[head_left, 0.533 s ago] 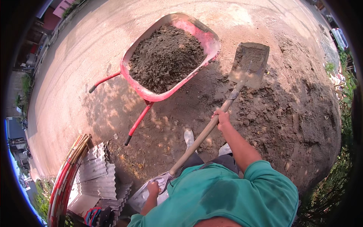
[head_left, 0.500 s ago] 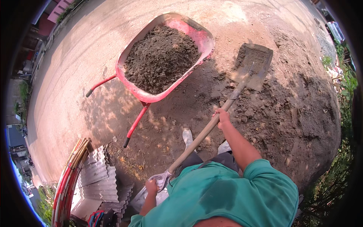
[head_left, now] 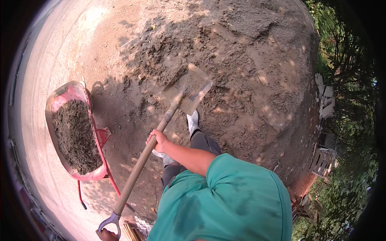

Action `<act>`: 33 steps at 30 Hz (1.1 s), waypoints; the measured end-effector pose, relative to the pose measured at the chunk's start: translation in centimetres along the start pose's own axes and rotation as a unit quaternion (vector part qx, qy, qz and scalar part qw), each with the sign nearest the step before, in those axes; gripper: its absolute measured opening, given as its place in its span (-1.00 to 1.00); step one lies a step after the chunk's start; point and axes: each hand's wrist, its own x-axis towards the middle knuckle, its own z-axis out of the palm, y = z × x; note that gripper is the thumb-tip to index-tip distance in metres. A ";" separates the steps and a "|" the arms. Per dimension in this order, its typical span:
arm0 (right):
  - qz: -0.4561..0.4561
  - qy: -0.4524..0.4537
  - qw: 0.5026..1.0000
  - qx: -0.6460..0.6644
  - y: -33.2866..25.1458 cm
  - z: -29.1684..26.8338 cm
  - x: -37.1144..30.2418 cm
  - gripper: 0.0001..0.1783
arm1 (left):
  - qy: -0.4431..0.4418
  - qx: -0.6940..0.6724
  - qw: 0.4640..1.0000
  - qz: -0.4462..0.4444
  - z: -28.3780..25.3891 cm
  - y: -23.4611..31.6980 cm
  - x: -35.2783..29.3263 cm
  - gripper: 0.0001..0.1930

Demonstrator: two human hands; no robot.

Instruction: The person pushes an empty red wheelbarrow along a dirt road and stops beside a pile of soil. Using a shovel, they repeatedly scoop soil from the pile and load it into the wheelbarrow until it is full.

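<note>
I hold a long wooden-shafted shovel (head_left: 138,166) slanting across my front. My right hand (head_left: 157,140) is wrapped round the middle of its shaft. At the lower left my left hand (head_left: 107,235) grips the grey D-shaped handle, with most of its fingers hidden by the handle and the picture's edge. The square metal blade, thinly smeared with soil, is over the loose dirt just beyond my boot. To the left stands a red wheelbarrow (head_left: 101,158) heaped with dark soil (head_left: 76,136); neither hand touches it.
A broad mound of brown dirt (head_left: 257,88) spreads ahead and to the right. My light boot (head_left: 193,120) stands at its edge. Green bushes (head_left: 341,168) and stacked boards (head_left: 325,98) border the right. Bundled poles (head_left: 132,231) lie at the bottom.
My view has turned right, so the wheelbarrow now appears at the left. The shovel has swung from beside the wheelbarrow toward the dirt mound, both hands still on it.
</note>
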 end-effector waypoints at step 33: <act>-0.344 0.185 0.917 -0.081 -33.6 -5.3 -11.2 -0.89 | -0.353 -0.229 0.902 -0.101 29.6 9.9 -16.8 -0.84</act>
